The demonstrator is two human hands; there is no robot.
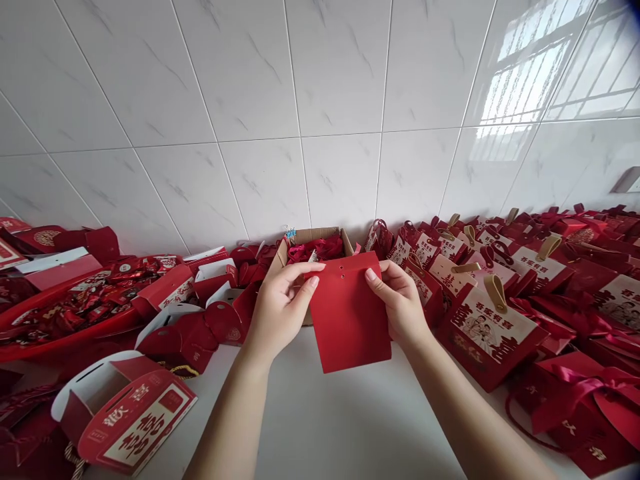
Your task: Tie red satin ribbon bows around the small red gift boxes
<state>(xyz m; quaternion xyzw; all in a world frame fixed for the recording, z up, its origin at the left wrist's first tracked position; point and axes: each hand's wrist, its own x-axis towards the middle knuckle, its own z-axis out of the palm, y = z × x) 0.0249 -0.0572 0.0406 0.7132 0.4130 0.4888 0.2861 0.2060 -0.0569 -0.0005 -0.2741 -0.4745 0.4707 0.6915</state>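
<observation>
So: both hands are on one red paper bag (350, 323), held up above the white table (310, 420), roughly centre of view, just in front of a cardboard box (306, 237).

Bag look:
- plain matte red, no print on the visible face
- flat, rectangular, taller than wide
- tilted slightly, lower right corner sits lower than the left
- two small punched holes close together near the top edge
- top edge looks like it is starting to part; can't tell how far
- bottom edge hangs free, not touching the table as far as I can see

Grip:
- left hand (280, 303): thumb and forefinger closed on the top left corner, other fingers curled behind
- right hand (397, 300): thumb in front, fingers behind, closed on the top right corner
- both pinches are tight on the paper, no gap showing

Around it:
- the box is open, with red ribbon (320, 248) inside and a blue clip (290, 232) on its left rim
- left side: red tray (60, 337) of wrapped sweets, then unfolded red gift boxes (135, 417) with white insides, lying open
- right side: dense rows of finished gift boxes (490, 330), red with printed white panels and tan handles, some tied with red ribbon
- white tiled wall (300, 100) behind, window reflection at upper right
</observation>
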